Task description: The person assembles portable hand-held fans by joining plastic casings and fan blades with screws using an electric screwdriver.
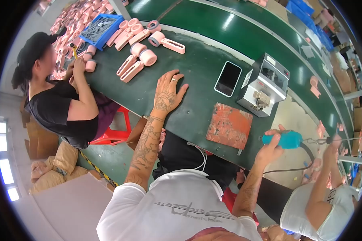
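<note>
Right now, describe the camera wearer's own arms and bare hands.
Short white fabric sleeves end above the elbows. Dark line tattoos mark the left forearm and the back of the ungloved left hand, which wears a slim ring. The right forearm has fainter tattoo lines; the right hand is ungloved.

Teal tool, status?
Right hand grips teal tool, tip pointing left. Left hand open, palm down on green table. Black cable loops near right wrist, possible snag.

White-edged black smartphone [228,79], right of red plastic stool [116,135]; brown cardboard box [136,131] beside stool; yellow-black striped tape [97,168] near stool.
</note>
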Demonstrator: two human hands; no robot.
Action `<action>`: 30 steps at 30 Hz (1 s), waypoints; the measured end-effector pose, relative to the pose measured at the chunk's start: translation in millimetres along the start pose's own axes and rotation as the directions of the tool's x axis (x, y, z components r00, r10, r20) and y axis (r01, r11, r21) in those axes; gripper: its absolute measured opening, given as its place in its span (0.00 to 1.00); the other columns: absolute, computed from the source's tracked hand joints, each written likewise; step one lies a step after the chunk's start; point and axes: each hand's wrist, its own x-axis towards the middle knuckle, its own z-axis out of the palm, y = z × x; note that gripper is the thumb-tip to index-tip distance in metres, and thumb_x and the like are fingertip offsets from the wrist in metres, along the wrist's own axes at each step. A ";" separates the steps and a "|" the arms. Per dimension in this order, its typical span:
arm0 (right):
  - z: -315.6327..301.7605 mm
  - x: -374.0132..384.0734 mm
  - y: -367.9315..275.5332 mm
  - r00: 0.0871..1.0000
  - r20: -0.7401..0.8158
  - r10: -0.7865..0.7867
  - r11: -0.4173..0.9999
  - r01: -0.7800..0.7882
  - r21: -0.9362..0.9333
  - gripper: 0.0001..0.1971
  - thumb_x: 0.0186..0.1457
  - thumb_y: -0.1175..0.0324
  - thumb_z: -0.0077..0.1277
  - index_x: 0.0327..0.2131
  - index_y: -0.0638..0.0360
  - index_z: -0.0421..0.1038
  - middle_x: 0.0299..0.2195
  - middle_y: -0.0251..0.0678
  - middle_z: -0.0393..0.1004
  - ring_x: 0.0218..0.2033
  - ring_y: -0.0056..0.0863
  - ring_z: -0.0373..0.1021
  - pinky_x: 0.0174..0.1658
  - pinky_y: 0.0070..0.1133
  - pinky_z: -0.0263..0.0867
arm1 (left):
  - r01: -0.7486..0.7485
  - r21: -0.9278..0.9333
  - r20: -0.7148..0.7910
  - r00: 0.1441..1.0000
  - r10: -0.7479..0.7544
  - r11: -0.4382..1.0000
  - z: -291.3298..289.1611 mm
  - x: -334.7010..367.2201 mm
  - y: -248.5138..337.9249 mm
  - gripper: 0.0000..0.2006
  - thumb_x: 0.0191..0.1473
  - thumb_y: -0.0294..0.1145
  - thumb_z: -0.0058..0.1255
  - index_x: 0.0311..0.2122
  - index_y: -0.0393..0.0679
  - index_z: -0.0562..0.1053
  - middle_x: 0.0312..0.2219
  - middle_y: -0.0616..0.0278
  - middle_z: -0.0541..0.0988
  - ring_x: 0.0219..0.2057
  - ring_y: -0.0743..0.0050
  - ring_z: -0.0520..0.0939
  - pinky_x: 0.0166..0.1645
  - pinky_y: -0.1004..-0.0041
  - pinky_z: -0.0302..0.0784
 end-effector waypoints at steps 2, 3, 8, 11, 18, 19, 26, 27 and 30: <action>-2.0 -1.3 -0.2 1.000 0.007 0.007 1.000 -0.008 0.015 0.23 0.66 0.59 0.49 0.54 0.71 0.63 0.31 0.35 0.73 0.34 0.22 0.69 0.36 0.19 0.65 | 0.030 -0.002 -0.003 1.000 -0.030 1.000 -1.0 -2.7 -1.8 0.17 0.54 0.37 0.60 0.47 0.44 0.74 0.51 0.56 0.74 0.56 0.52 0.73 0.59 0.56 0.67; -3.6 -1.4 -0.8 1.000 0.002 0.017 1.000 -0.017 0.023 0.23 0.66 0.59 0.49 0.54 0.70 0.63 0.31 0.35 0.73 0.34 0.22 0.69 0.36 0.19 0.65 | 0.012 -0.013 0.008 1.000 -0.012 1.000 0.8 -3.9 -0.5 0.16 0.54 0.36 0.60 0.47 0.43 0.75 0.51 0.56 0.75 0.55 0.52 0.73 0.59 0.57 0.67; -6.4 -10.7 -9.2 0.997 -0.031 0.073 0.997 -0.074 -0.037 0.19 0.63 0.63 0.52 0.50 0.68 0.69 0.30 0.32 0.75 0.33 0.19 0.68 0.39 0.20 0.64 | -0.108 -0.093 -0.049 0.993 0.104 0.990 8.0 0.9 0.4 0.14 0.53 0.33 0.61 0.44 0.43 0.76 0.48 0.53 0.77 0.52 0.49 0.75 0.59 0.57 0.68; -2.2 -14.0 -14.0 0.998 0.047 0.049 0.998 -0.048 -0.027 0.15 0.62 0.68 0.53 0.50 0.66 0.71 0.33 0.31 0.77 0.34 0.16 0.69 0.39 0.18 0.64 | -0.070 -0.003 -0.054 0.996 0.070 0.998 2.5 -3.0 -3.5 0.14 0.53 0.33 0.60 0.45 0.43 0.76 0.47 0.53 0.78 0.52 0.51 0.76 0.58 0.57 0.69; -22.0 -40.2 -43.4 0.984 0.075 0.164 0.986 -0.166 0.020 0.20 0.62 0.63 0.53 0.52 0.66 0.69 0.32 0.33 0.76 0.33 0.19 0.70 0.39 0.19 0.63 | 0.081 -0.509 0.099 0.994 -0.036 0.857 -1.0 5.7 115.9 0.11 0.58 0.27 0.56 0.46 0.38 0.75 0.35 0.55 0.80 0.35 0.66 0.81 0.44 0.69 0.77; -28.4 -45.8 -44.9 0.977 0.069 0.200 0.978 -0.204 0.052 0.21 0.61 0.62 0.54 0.52 0.67 0.68 0.32 0.34 0.75 0.34 0.21 0.71 0.39 0.21 0.64 | 0.040 -0.597 0.110 0.993 0.032 0.801 -1.2 6.3 149.7 0.10 0.58 0.27 0.56 0.46 0.38 0.75 0.33 0.57 0.80 0.33 0.69 0.81 0.42 0.71 0.77; -63.5 -72.9 -56.0 0.991 -0.020 0.134 0.991 -0.133 0.018 0.26 0.60 0.56 0.56 0.51 0.70 0.67 0.30 0.36 0.75 0.32 0.26 0.72 0.39 0.24 0.68 | -0.029 -0.646 0.470 0.772 0.428 0.763 113.3 7.9 328.2 0.24 0.57 0.56 0.53 0.38 0.40 0.77 0.26 0.54 0.81 0.29 0.55 0.84 0.35 0.60 0.76; -64.7 -73.7 -60.0 0.990 -0.046 0.131 0.991 -0.130 0.020 0.28 0.60 0.54 0.57 0.51 0.70 0.67 0.29 0.35 0.75 0.32 0.25 0.72 0.39 0.24 0.67 | -0.083 -0.538 0.547 0.723 0.422 0.839 127.4 11.0 344.5 0.28 0.57 0.61 0.49 0.39 0.40 0.77 0.29 0.55 0.82 0.33 0.56 0.84 0.39 0.59 0.75; -76.2 -79.5 -67.4 0.986 -0.074 0.151 0.988 -0.153 -0.027 0.28 0.60 0.53 0.57 0.51 0.71 0.67 0.29 0.35 0.74 0.32 0.25 0.72 0.38 0.23 0.67 | -0.180 -0.388 0.627 0.667 0.402 0.904 153.2 12.8 377.4 0.34 0.55 0.68 0.45 0.40 0.40 0.78 0.37 0.54 0.82 0.42 0.57 0.81 0.48 0.56 0.69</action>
